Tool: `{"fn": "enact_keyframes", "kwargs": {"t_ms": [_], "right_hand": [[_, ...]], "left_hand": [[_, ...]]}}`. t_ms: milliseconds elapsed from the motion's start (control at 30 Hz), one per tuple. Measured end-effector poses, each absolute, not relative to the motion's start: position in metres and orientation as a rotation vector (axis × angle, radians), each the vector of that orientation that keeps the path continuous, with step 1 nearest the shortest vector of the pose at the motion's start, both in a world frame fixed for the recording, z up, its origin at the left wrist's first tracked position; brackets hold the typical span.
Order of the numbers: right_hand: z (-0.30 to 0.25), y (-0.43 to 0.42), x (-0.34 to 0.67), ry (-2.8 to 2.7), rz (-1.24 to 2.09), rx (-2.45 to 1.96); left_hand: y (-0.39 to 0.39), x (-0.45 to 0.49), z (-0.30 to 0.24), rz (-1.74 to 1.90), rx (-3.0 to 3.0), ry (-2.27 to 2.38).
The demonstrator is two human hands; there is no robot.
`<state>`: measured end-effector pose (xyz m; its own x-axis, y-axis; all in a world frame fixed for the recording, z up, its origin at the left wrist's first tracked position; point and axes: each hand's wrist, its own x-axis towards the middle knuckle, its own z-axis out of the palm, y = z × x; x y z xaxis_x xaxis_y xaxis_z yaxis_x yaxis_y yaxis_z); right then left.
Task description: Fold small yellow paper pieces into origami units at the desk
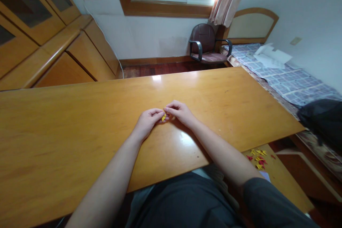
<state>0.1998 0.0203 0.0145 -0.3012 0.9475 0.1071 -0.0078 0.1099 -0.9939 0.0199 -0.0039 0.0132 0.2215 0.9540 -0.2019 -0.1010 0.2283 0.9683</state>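
A small folded piece of yellow paper (pixel 164 117) is pinched between my hands, a little above the wooden table (pixel 80 131). My left hand (pixel 150 120) grips it from the left, thumb on top and fingers curled beneath. From the right, my right hand (pixel 179 111) closes thumb and fingertips on its upper end. Fingers cover much of the paper, so its full shape cannot be made out.
Several folded yellow and red paper pieces (pixel 259 158) lie on a lower wooden surface (pixel 287 181) to the right. A brown armchair (pixel 204 44) stands beyond the table. A bed (pixel 288 78) with a black bag (pixel 323 119) is on the right, cabinets (pixel 53 46) on the left.
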Motion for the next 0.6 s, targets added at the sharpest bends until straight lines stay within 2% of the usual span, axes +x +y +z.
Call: {"fn": "enact_keyframes", "kwargs": {"t_ms": [300,600], "right_hand": [[0.0122,0.0195,0.1994,-1.526,1.289,-0.989],[0.0123,0.0199,0.1985,-1.439,1.393,-1.007]], "left_hand": [[-0.0049,0.0218,0.0159,0.971,1.045,1.072],[-0.0058,0.0214,0.0157,0.965,1.048,1.076]]}}
